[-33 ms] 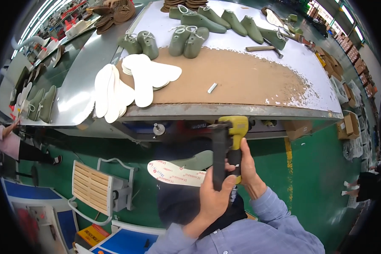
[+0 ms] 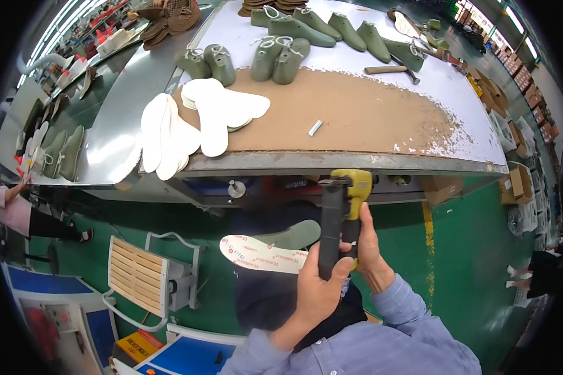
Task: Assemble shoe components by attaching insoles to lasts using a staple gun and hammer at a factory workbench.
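Holding one yellow-black tool [image 2: 334,219]: two hands [image 2: 318,289]

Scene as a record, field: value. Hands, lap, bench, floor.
left_hand: left hand closed around the lower end of the yellow-and-black handheld tool, at its long black part
right_hand: right hand closed on the same tool's grip
lap: printed white insole overlapping a green form; contact with the left hand unclear
bench_front: white insoles piled at left; small metallic strip
bench_back: green shoe lasts, some with white cords; hammer
floor_left: slatted wooden seat on metal frame
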Motion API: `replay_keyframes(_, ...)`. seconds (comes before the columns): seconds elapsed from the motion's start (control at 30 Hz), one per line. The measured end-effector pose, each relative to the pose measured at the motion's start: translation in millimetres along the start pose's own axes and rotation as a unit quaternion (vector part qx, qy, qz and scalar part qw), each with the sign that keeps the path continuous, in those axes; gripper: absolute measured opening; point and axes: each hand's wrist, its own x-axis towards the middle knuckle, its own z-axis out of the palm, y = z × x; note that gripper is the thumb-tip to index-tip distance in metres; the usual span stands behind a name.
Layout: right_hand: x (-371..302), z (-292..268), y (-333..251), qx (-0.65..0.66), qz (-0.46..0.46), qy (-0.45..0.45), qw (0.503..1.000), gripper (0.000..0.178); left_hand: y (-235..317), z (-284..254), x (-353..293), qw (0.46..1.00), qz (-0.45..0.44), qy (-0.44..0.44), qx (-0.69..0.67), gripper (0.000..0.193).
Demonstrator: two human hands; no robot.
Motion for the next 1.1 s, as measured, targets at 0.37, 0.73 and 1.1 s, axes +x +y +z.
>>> replay_keyframes(0.37, -25, -16, -38, -0.192, -0.234, 0.105, 0.947, 0.051, -11, -23, 50, 0.986, 0.041, -0.075, 0.144, 0.054)
replay_keyframes(0.73, -24, -19, -28, -0.167, -0.261, 0.112, 0.944, 0.056, -35, 9, 48, 0.909, 0.147, -0.066, 0.385, 0.061)
replay_keyframes(1.1, -21, -22, -23, -0.139, -0.229, 0.145, 0.952, 0.056, -31, 5, 43, 0.897, 0.076, -0.051, 0.433, 0.039)
